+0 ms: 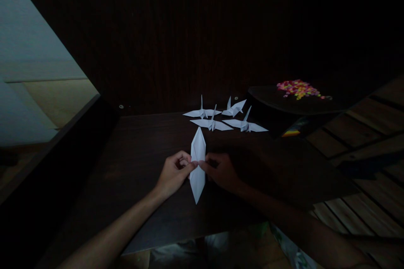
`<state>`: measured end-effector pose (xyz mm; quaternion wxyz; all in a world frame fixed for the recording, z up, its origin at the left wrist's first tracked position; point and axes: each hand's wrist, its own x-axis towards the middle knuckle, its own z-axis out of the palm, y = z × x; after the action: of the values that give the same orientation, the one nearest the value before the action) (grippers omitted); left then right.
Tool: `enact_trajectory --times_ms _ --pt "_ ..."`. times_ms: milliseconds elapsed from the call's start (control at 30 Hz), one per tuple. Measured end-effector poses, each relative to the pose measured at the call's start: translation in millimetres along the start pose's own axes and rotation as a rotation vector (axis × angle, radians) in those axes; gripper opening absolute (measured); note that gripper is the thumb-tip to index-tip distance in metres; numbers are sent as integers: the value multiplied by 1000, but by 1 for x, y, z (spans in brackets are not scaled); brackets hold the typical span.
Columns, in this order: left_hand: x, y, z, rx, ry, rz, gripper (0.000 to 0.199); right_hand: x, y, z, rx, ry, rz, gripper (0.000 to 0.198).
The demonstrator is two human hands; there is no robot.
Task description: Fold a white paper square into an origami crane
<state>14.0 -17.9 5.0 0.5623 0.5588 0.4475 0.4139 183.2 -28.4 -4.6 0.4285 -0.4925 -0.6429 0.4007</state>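
Both hands are closed in a narrow pinch on one white folded paper [198, 185] — my left hand [173, 172] at its left edge, my right hand [222, 170] at its right. My thumbs lie on top near the middle, their tips almost meeting, with the other fingers curled in at the sides; how they grip underneath I cannot tell. This piece lies lengthwise in front of me, over the tabletop [142, 143], one point towards me and the other close to the standing birds. Whether it rests on the wood or is lifted a little, I can't make out.

As for progress, four birds look finished: a back-left bird [202, 113], a front-left bird [212, 125], a back-right bird [233, 109] and a front-right bird [245, 126], each with wings out and a thin point rising. I judge the one between my hands to be partway — its main creases are in and it is a long, pointed shape, but raised neck and spread wings are lacking.
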Motion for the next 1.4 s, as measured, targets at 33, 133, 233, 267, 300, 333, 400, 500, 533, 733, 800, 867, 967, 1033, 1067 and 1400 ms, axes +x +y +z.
enact_trajectory --times_ms 33,133,233,267,300,333,400,500,533,733,800,867,967,1033,1067,1400 --pt "-1 0 -1 32 -6 13 25 0 -1 -1 33 -34 6 33" --pt "-2 0 -5 116 -10 55 22 0 -4 -4 119 -113 4 39" --pt "-2 1 -7 193 4 161 20 1 -4 -5 119 -118 -34 41" --pt "-3 1 -7 219 10 197 19 1 -3 -5 106 -107 -45 41" --pt "-3 2 -7 244 23 228 18 1 -3 -5 90 -94 -51 40" --pt "-4 3 -7 270 41 250 17 1 -2 -5 71 -82 -56 40" --pt "-6 5 -5 325 88 274 16 1 -1 -4 30 -70 -70 39" --pt "-9 9 -2 393 133 299 15 0 -1 -3 7 -94 -92 41" --pt "-10 10 -1 413 138 311 13 0 -2 -3 17 -107 -93 42" --pt "-11 16 -4 479 41 395 15 -1 -3 -3 129 -133 -80 43" --pt "-12 17 -5 465 -32 395 19 -1 -3 -2 137 -128 -73 42" --pt "-14 18 -5 449 -92 400 22 -1 -4 -2 127 -132 -72 41" --pt "-15 19 -4 444 -139 406 23 -1 -4 -3 112 -125 -93 41" --pt "-15 19 -4 436 -159 407 22 -1 -3 -3 106 -111 -108 41" --pt "-15 19 -5 424 -168 404 22 -1 -3 -4 102 -111 -113 41" --pt "-9 18 -8 285 -228 293 21 -3 -6 -6 149 -166 -107 40"
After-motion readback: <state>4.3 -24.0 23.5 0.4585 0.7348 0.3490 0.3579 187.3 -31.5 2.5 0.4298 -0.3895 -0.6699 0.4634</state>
